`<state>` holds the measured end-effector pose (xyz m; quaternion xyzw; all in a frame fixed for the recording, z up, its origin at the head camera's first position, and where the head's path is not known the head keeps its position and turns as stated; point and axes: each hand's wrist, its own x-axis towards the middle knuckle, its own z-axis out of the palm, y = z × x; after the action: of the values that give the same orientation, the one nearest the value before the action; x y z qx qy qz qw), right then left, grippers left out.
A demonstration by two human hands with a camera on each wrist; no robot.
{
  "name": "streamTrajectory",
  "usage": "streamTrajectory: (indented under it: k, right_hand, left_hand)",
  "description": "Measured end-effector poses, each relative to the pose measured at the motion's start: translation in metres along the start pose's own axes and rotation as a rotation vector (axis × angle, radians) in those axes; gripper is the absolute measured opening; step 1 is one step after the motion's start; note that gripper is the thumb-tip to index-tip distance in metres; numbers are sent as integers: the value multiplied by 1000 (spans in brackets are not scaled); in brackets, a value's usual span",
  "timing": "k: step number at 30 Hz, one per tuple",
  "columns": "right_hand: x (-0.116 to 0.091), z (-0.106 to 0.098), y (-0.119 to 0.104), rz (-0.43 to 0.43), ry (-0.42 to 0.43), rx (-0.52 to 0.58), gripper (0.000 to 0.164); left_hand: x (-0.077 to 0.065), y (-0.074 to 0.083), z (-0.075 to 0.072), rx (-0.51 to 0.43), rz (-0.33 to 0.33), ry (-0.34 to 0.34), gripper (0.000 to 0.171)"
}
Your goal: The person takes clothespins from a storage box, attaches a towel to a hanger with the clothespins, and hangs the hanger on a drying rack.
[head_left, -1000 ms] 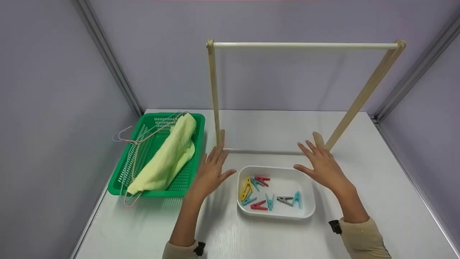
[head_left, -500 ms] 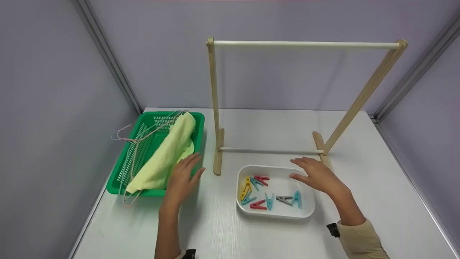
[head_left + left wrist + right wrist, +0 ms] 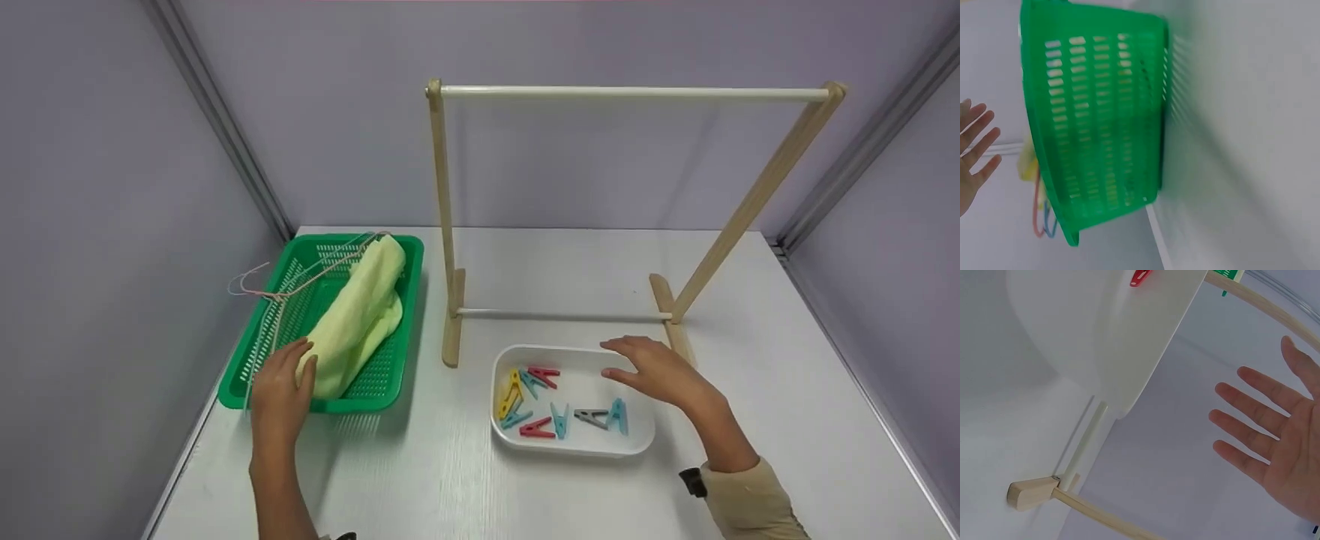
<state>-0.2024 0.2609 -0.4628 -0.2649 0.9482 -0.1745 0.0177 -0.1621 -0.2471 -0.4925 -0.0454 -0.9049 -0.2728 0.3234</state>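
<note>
The person's left hand [image 3: 279, 386] is hovering at the near left part of a green rectangular plastic basket [image 3: 360, 406]. Its fingers are extending loosely and are grasping nothing. A pale yellow soft cloth [image 3: 356, 307] is lying lengthwise in this basket, and its near end is showing just beside the thumb and fingertips in the head view. In the left wrist view the fingers are standing beyond the basket's rim, with a visible gap to the cloth, so they are not gripping it. A pair of thin wire hangers [image 3: 278, 297], one pink and one light blue, is sticking out over the left rim, with hooks pointing outward.

The right hand [image 3: 660, 373] is hanging over the far right corner of a white rounded plastic box [image 3: 585, 384] – its fingers are stretching out, released and spread. Small plastic clothes pegs [image 3: 510, 395] in yellow, red, blue and grey are lying inside the box, to the left of these fingers and below them. Behind the box, a pale wooden rack [image 3: 634, 93] with white rods is standing upright on the white table [image 3: 420, 480].
</note>
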Motion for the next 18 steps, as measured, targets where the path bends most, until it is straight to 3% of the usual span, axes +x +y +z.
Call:
streamTrajectory:
  k: [5, 11, 18]
  right_hand:
    - [-1, 0, 0, 43, -41, 33, 50]
    - [0, 1, -1, 73, -61, 49, 50]
    - [2, 1, -1, 65, -61, 49, 48]
  left_hand:
    - [-3, -21, -6, 74, -30, 43, 23]
    - [-6, -39, -14, 155, -136, 64, 21]
    - [-6, -55, -28, 200, -252, 17, 21]
